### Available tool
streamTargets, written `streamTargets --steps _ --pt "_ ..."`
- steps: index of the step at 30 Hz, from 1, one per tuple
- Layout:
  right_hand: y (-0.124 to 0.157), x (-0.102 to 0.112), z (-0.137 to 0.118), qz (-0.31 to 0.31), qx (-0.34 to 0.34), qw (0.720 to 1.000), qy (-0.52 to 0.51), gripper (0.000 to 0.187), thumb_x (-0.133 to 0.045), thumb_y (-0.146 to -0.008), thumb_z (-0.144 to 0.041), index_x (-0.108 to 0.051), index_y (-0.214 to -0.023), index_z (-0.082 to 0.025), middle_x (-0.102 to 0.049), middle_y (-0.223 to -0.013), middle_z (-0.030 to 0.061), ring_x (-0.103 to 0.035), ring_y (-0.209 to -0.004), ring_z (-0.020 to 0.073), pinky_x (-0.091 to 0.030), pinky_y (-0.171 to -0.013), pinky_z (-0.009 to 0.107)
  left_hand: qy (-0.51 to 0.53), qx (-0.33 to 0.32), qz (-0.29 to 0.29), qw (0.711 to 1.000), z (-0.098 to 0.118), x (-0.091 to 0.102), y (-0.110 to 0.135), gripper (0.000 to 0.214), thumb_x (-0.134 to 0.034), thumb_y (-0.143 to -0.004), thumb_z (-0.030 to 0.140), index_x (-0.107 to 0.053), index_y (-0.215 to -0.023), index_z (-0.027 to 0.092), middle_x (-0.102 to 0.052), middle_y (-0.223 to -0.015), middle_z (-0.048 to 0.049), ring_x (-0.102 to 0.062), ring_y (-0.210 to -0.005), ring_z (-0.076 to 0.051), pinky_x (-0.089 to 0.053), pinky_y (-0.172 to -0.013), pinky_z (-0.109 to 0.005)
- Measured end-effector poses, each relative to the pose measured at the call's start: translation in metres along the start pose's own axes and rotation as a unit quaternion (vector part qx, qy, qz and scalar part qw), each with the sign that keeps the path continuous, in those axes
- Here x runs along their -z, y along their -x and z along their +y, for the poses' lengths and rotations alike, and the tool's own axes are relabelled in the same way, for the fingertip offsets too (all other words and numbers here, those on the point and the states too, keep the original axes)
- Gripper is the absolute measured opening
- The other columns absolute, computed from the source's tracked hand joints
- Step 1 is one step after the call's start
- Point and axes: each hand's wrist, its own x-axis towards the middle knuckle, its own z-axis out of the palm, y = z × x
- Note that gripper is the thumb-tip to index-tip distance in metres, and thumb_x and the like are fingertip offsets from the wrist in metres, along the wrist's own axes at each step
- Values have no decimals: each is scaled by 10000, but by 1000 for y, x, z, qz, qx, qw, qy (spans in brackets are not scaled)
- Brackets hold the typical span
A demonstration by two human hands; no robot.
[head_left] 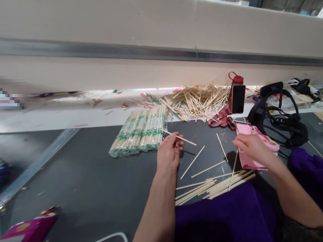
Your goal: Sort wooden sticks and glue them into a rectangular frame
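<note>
Between the thumb and fingers of my left hand [169,151] is a thin wooden chopstick [188,139], pointing to the right. My right hand [253,147] is closed around the upper end of another chopstick [233,169], which slants down towards a loose row of chopsticks [224,187] near the table's front edge. Several single sticks, one of them a loose chopstick [192,162], lie scattered between my hands. Left of my left hand are clear plastic packs of chopsticks [141,129] with green print. Beneath my right hand lies a pink pouch or cloth [248,158].
At the back is a big heap of loose sticks [202,101]. A phone [238,99] leans against a bottle with a red cap [238,79]. Black head straps [280,117] lie at the right. Purple cloth [222,215] covers the near edge; a magenta packet [31,228] lies lower left.
</note>
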Motion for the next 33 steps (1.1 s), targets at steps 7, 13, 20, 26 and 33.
streamTargets --steps 7,13,20,26,33 --pt "43 -4 123 57 -91 984 142 251 -520 -805 -274 -653 -1009 -211 -639 -1017 65 -609 -894 210 -407 -684 279 -49 11 -24 998 -9 -6 3 238 -699 -646 288 -605 -794 127 -649 -674 -7 -515 -450 -54 -367 -380 -142" --pt "61 -17 145 93 -83 987 106 357 -520 -792 -237 -606 -1134 -180 -610 -1117 87 -578 -1031 227 -448 -864 320 -69 20 -27 997 -12 -4 2 243 -702 -640 285 -608 -796 124 -645 -682 -11 -511 -456 -54 -362 -377 -140" --pt "76 -19 167 100 -128 983 91 381 -540 -801 -282 -601 -1164 -187 -619 -1105 95 -593 -991 233 -468 -829 337 -94 27 -29 995 -13 -6 1 243 -694 -634 288 -609 -793 126 -637 -680 -8 -513 -454 -60 -368 -376 -147" --pt "75 -23 167 107 -118 985 71 389 -521 -809 -269 -612 -1180 -197 -618 -1059 86 -605 -920 213 -476 -796 327 -97 31 -33 994 -13 -7 2 250 -702 -621 282 -617 -794 124 -638 -682 -12 -517 -459 -60 -366 -378 -146" --pt "66 -18 155 114 -78 977 162 303 -543 -724 -195 -650 -1006 -176 -554 -1185 102 -559 -985 229 -464 -801 322 -97 32 -31 994 -14 -7 2 281 -720 -599 297 -621 -796 124 -641 -683 -11 -519 -462 -61 -370 -382 -147"
